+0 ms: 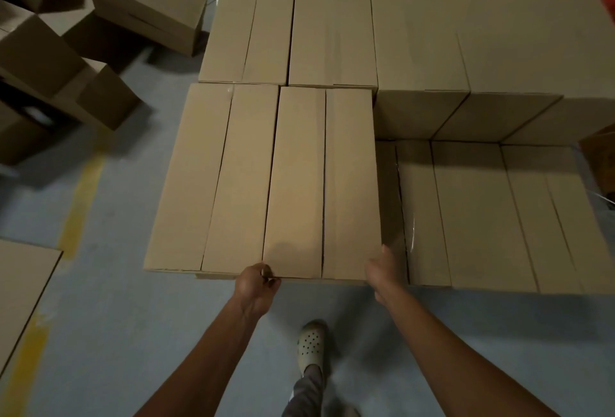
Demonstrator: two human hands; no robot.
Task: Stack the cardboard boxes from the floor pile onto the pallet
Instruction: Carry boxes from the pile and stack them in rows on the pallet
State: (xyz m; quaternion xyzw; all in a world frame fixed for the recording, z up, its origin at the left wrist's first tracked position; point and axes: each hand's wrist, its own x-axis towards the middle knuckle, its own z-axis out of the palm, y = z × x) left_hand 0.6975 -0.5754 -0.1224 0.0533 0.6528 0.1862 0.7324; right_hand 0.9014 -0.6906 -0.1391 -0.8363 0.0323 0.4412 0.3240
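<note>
The head camera is looking forward and down, close over the stacked boxes (293, 183) and the floor (116, 316).

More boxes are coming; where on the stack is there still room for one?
Free: the lower step at front right, bordered by the gripped box and the taller back row. Elsewhere the top layer is full; the floor pile crowds the left.

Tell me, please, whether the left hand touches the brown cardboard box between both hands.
Touching: head view shows left hand gripping a near corner of the brown cardboard box.
</note>
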